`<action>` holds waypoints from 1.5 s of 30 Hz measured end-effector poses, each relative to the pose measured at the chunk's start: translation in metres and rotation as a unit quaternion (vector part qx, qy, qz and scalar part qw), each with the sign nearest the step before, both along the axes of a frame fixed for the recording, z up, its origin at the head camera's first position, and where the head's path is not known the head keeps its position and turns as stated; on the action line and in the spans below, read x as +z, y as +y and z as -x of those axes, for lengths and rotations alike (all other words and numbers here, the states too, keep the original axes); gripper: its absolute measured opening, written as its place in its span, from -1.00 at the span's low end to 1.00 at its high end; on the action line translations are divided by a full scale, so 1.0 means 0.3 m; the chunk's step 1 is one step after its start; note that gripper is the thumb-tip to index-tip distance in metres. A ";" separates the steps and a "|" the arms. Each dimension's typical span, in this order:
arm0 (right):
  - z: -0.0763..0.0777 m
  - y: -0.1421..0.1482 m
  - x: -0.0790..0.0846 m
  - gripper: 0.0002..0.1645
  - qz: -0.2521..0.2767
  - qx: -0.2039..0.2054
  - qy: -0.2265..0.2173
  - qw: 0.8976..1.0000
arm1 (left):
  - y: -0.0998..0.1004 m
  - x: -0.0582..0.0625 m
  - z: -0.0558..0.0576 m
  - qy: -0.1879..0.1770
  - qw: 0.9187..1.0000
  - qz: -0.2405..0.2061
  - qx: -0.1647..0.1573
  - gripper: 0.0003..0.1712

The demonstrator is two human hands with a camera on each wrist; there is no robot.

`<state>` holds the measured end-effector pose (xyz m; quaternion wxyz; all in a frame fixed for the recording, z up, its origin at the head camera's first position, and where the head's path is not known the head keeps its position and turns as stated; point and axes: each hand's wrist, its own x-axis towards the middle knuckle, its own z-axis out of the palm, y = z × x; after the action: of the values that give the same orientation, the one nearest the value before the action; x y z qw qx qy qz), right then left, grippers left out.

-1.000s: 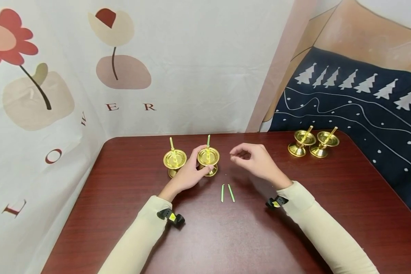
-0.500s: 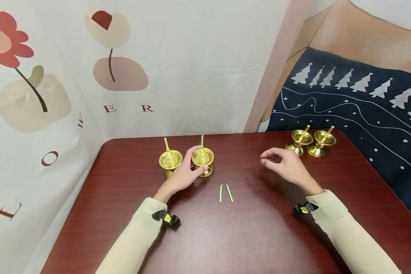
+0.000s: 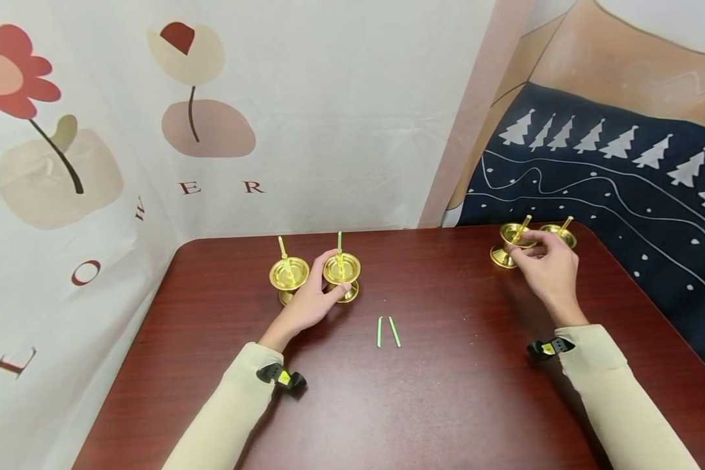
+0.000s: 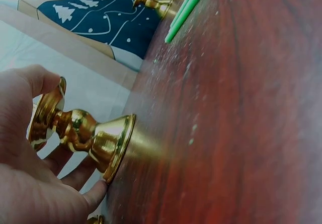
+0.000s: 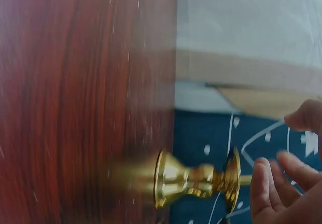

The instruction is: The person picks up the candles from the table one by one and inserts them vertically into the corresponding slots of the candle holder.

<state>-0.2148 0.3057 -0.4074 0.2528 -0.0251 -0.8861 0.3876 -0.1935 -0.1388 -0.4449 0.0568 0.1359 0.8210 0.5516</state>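
Note:
My left hand point(image 3: 311, 300) grips a brass candle holder point(image 3: 345, 279) that stands upright on the table, a green candle point(image 3: 339, 242) rising from its cup. In the left wrist view, thumb and fingers curl round the holder's stem and dish point(image 4: 46, 118). Left of that hand stands another brass holder point(image 3: 286, 277) with a pale yellow candle point(image 3: 282, 247). At the back right, my right hand point(image 3: 548, 271) reaches over two more brass holders. Its thumb and fingers are parted close to the yellow stick point(image 3: 525, 226) in the nearer holder point(image 3: 503, 256); the farther one point(image 3: 568, 236) is partly hidden.
Two thin green candles point(image 3: 378, 331) lie on the dark red wooden table point(image 3: 423, 405) between the hands. A pale printed cloth point(image 3: 341, 130) hangs behind the table, and a navy cloth with white trees point(image 3: 611, 176) hangs at the right.
My right hand has swept right and slightly back, from beside the left hand's holder to the pair at the back right. The left hand keeps its grip on the holder.

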 end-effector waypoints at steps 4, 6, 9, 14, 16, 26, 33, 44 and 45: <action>0.032 0.042 -0.007 -0.41 -0.010 -0.019 -0.011 1.000 | 0.008 -0.005 -0.013 0.006 1.000 -0.009 0.014 -0.04; 0.050 0.058 -0.015 -0.35 -0.020 -0.015 -0.019 1.000 | 0.009 -0.008 -0.022 0.012 1.000 0.000 0.023 -0.02; 0.073 0.071 -0.029 -0.29 -0.030 -0.011 -0.034 0.999 | 0.006 -0.033 -0.024 0.020 0.998 0.030 0.045 0.04; 0.099 0.075 -0.043 -0.24 -0.035 -0.010 -0.046 0.998 | -0.014 -0.125 -0.011 0.031 0.996 0.055 0.063 0.24; 0.103 0.075 -0.044 -0.24 -0.032 -0.013 -0.048 0.998 | -0.022 -0.153 -0.013 0.036 0.996 0.052 0.055 0.31; 0.103 0.059 -0.035 -0.28 -0.041 0.001 -0.048 0.998 | 0.011 0.020 -0.168 0.007 0.994 0.098 0.043 0.05; 0.084 0.000 -0.033 -0.27 -0.040 0.037 -0.053 0.997 | 0.071 0.073 -0.195 -0.014 0.994 0.104 0.024 -0.20; 0.045 -0.116 -0.035 -0.32 -0.049 0.082 -0.044 0.994 | 0.131 0.049 -0.142 0.026 0.993 0.086 -0.073 -0.12; 0.043 -0.124 -0.035 -0.32 -0.051 0.087 -0.043 0.994 | 0.136 0.049 -0.136 0.028 0.993 0.086 -0.079 -0.11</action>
<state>-0.2277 0.2684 -0.4179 0.1811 0.0486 -0.9135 0.3610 -0.1528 -0.0979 -0.4303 0.0885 0.2108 0.8531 0.4690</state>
